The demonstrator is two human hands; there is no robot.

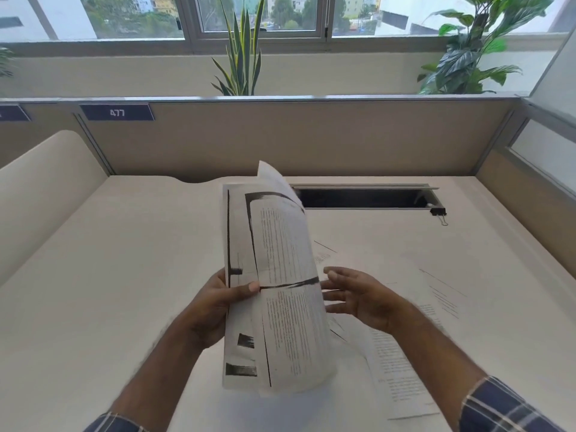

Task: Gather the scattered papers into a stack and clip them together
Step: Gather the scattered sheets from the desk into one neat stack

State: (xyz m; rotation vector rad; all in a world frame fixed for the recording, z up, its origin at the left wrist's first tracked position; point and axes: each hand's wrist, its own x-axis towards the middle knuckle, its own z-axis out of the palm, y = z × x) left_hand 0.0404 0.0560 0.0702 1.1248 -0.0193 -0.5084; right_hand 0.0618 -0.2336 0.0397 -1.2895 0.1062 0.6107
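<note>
Left hand (218, 302) pinches the uneven papers (274, 282) at mid-frame; right hand (358, 296) hovers spread, empty. Sheets could slip and scatter.

The papers (280, 275) are thin white paper, matt, printed with grey text and black toner streaks; they bend limply. More sheets (405, 353) of the same paper lie flat. The tabletop (109, 275) is a smooth cream laminate with a dull sheen. The clip (439, 212) is black metal with wire handles. The partition (280, 135) looks like beige cloth, framed in brushed metal. The sleeves (505, 406) are checked woven cloth.
</note>
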